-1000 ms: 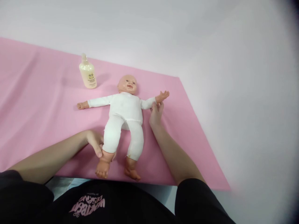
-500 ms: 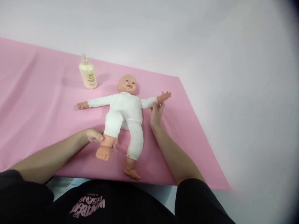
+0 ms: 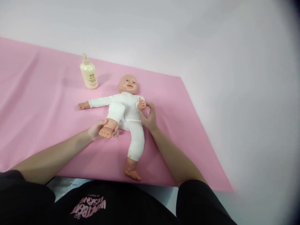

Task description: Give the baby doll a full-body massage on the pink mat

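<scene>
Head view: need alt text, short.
A plastic baby doll in a white bodysuit lies face-up on a pink cloth; the left hand holds its bent leg, the right hand folds its arm onto its chest. A cream lotion bottle stands behind.

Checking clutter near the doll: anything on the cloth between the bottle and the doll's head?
Nothing: in the head view, only bare pink cloth lies between the cream bottle and the doll's head.
</scene>
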Demonstrator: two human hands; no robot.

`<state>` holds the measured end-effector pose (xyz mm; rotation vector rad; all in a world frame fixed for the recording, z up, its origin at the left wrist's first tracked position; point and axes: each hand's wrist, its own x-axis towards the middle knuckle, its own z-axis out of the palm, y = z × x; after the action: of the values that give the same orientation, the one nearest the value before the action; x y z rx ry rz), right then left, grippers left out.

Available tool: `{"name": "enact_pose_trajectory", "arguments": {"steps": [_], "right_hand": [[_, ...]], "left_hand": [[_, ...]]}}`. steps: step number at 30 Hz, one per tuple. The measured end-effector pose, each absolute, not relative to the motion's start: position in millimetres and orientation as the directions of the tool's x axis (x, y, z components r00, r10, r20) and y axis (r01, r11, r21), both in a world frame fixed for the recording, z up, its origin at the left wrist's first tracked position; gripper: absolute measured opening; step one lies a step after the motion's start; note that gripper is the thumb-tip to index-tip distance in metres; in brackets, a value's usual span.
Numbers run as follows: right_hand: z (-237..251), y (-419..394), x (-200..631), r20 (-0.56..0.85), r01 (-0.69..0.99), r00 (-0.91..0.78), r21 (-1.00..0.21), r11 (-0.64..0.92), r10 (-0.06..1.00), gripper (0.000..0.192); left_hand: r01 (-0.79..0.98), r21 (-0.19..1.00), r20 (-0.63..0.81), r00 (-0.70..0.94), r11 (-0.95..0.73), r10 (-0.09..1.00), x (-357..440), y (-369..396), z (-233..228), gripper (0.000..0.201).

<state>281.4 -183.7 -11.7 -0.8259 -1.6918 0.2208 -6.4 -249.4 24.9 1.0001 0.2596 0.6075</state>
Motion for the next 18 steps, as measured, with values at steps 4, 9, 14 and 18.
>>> {"name": "enact_pose_trajectory", "arguments": {"steps": [4,9,14,18], "right_hand": [[-6.9,-184.6,280.0,0.804,0.465,-0.177,-0.44,0.768,0.568,0.034],[-4.5,-185.5,277.1,0.767,0.525,-0.323,-0.342,0.779,0.554,0.028],[-4.9,-185.2,276.2,0.757,0.514,-0.318,-0.368,0.775,0.571,0.031],[-8.0,-183.5,276.8,0.781,0.446,-0.17,-0.483,0.754,0.601,0.034]], "left_hand": [[-0.362,0.825,0.014,0.781,0.435,0.625,-6.2,-248.3,22.0,0.058],[-0.366,0.804,-0.047,0.747,0.469,0.663,-3.7,-246.3,20.4,0.058],[-0.362,0.804,-0.049,0.751,0.472,0.659,-3.9,-244.3,18.0,0.059],[-0.276,0.818,-0.062,0.83,0.505,0.555,-10.5,-247.1,14.6,0.062]]}}
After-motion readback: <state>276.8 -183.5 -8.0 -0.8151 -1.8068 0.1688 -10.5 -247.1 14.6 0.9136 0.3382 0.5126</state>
